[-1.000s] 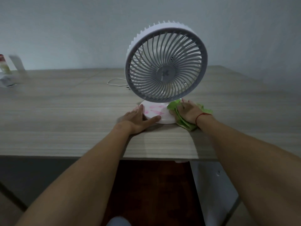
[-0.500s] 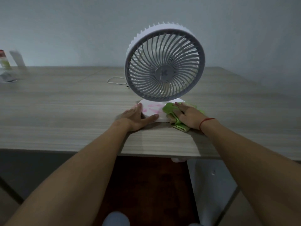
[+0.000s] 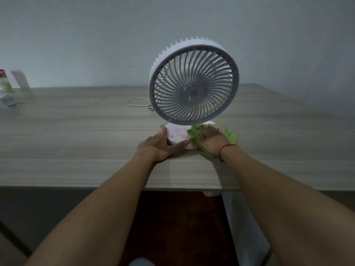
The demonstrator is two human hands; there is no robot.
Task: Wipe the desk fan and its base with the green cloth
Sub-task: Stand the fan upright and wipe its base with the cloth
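A person's right hand [image 3: 210,140] presses a crumpled green cloth [image 3: 232,136] with flat, spread fingers onto the right side of the round white, pink-marked base [image 3: 177,136] of a white round-grilled desk fan [image 3: 194,83], which stands upright near the front edge of a grey-brown wooden desk [image 3: 76,141]. The left hand [image 3: 161,144], fingers straight and thumb spread, rests against the base's left rim, holding nothing.

container [image 3: 4,81] cut off (blurred), green cloth [image 3: 232,136] half-covered

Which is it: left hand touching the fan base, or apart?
Touching. Head view: left hand braces the base, fingers at its left rim, thumb along its front edge.
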